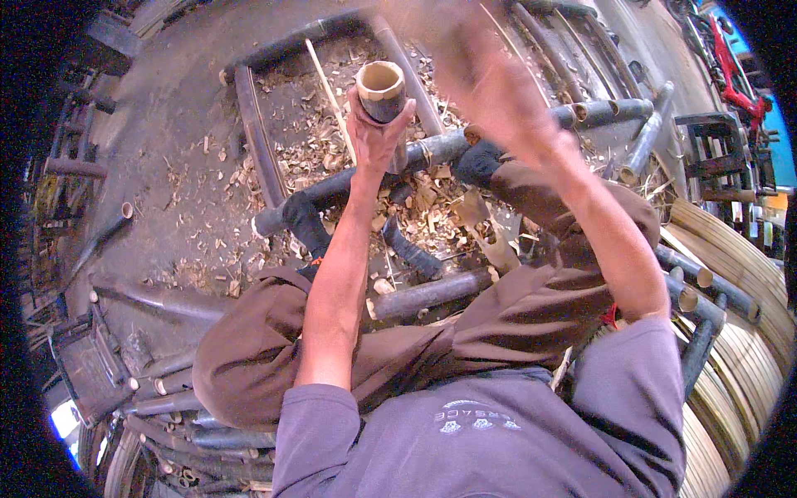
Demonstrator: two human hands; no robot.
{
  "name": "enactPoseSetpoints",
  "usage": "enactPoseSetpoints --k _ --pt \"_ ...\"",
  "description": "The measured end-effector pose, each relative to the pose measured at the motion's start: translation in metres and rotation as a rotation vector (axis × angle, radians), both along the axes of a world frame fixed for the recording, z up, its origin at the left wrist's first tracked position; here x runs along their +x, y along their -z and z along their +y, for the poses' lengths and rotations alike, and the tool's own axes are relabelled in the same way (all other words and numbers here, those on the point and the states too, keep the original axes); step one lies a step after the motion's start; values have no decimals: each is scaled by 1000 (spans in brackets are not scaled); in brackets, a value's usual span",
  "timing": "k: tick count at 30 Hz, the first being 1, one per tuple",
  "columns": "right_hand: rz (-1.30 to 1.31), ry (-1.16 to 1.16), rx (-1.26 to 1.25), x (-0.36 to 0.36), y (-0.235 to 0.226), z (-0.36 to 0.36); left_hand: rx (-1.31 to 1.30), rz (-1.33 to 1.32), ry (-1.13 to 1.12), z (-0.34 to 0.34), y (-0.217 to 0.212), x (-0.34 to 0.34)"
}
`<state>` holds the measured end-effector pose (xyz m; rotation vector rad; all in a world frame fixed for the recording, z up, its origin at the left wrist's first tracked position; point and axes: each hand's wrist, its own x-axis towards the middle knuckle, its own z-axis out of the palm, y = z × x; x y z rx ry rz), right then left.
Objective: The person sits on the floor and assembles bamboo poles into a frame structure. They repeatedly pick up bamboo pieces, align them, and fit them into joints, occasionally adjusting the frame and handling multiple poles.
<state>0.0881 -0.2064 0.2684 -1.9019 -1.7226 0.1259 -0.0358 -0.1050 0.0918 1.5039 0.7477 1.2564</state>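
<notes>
Above the shaving-strewn floor (191,191), the left hand (374,137) holds a short bamboo tube (381,90) upright, its grip clamped around the dark lower part, hollow mouth up. The right hand (490,83) is raised just beside it and blurred; whether its grip is apart or together I cannot tell. A firm, low hold should steady the tube best, fingers clear of the rim. A dark bamboo frame (332,187) lies below; stacked poles (706,290) crowd the right, leaving open room mostly leftward.
</notes>
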Motion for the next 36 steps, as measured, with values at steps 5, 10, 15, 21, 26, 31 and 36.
enactPoseSetpoints --k 5,10,15,21,26,31,36 --pt "-26 9 -40 -14 -8 7 50 -39 13 11 15 -13" --pt "30 107 588 -7 -29 6 1 32 50 -1 1 -4" --pt "-72 17 -197 -3 16 -3 -8 3 40 2 7 -9" --pt "148 174 397 -10 -50 1 -39 1 2 -2 15 -7" --pt "-132 41 -162 -6 32 -17 44 -50 37 -4 16 2" --pt "-66 48 176 -17 -23 11 -49 -223 81 4 31 -8" --pt "-172 141 -3 -12 42 -17 -65 -254 -29 -11 32 17"
